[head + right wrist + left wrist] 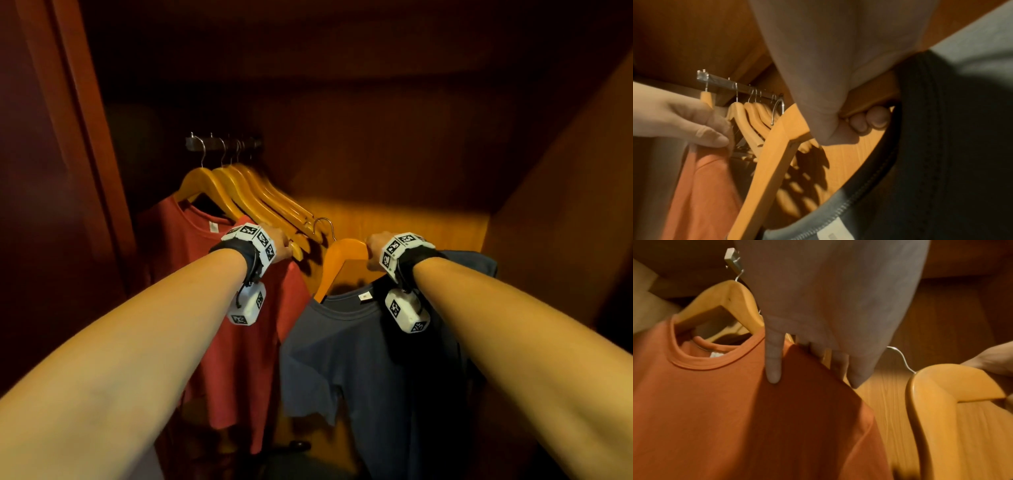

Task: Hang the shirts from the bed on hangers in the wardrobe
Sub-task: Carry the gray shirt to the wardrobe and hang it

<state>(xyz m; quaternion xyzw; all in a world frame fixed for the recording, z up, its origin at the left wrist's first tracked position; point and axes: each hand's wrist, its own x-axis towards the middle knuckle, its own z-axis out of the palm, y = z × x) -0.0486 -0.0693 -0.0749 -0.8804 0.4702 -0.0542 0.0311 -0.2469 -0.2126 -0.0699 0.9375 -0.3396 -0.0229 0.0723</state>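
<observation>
A dark blue shirt (370,370) (941,146) hangs on a wooden hanger (342,253) (777,154). My right hand (375,251) grips that hanger's right shoulder, fingers (869,120) curled under the wood. Its metal hook (325,224) (777,110) is in the air, below and right of the rail (222,142) (740,85). A red shirt (239,342) (715,402) hangs from the rail's front hanger. My left hand (282,245) rests at its right shoulder. One straight finger (773,366) lies on the red cloth and the others reach behind among the hangers.
Several empty wooden hangers (267,202) hang on the rail behind the red shirt. The wardrobe's door frame (78,137) stands at left and its side wall (565,222) at right. The lit back panel (411,222) is close behind. A small dark object (299,445) lies on the wardrobe floor.
</observation>
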